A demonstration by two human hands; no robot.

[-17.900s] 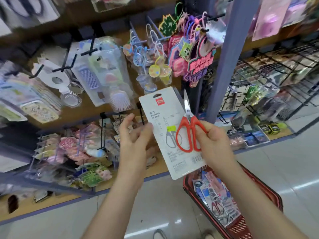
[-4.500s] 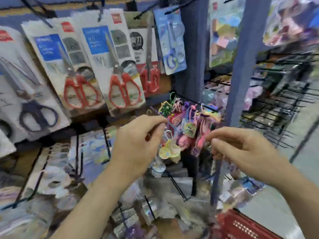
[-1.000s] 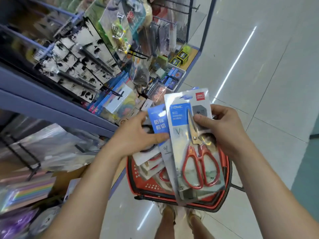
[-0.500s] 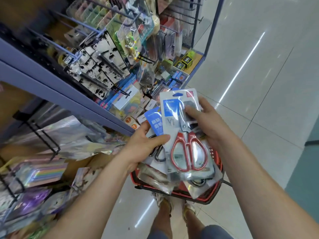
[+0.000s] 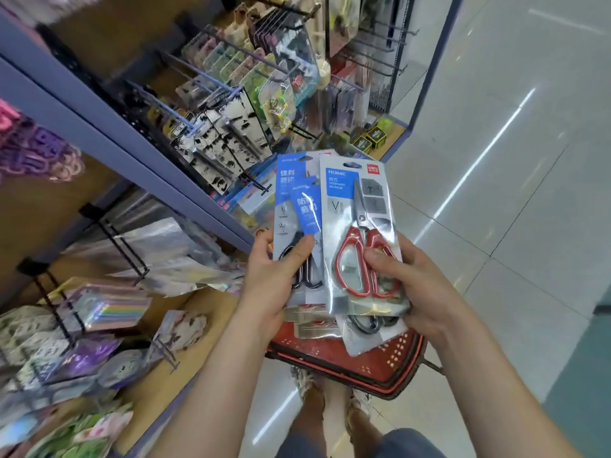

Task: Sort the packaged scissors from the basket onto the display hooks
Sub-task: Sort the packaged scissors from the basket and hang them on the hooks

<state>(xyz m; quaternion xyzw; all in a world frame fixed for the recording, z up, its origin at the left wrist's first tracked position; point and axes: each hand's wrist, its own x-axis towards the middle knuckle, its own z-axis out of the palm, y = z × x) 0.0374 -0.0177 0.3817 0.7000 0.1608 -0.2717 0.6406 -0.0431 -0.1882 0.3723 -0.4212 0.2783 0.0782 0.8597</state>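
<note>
both hands hold scissor packs over the red basket (image 5: 373,368); the right hand (image 5: 410,285) grips the front pack (image 5: 358,239) with red handles, thumb curled across them; the left hand (image 5: 274,279) pinches the black-handled packs (image 5: 294,206) just behind, thumb on their face; hooks (image 5: 211,90) with other goods stand to the left

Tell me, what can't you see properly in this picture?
All in the head view:
- Basket: mostly hidden by the packs and hands; its contents can't be counted.
- Black scissors packs: overlapped, handles partly under the thumb of the left hand.
- Packs behind the red scissors pack in the right hand: number unclear.
- Lower-left shelf goods: blurred.
- Scissors hooks: out of frame.
</note>
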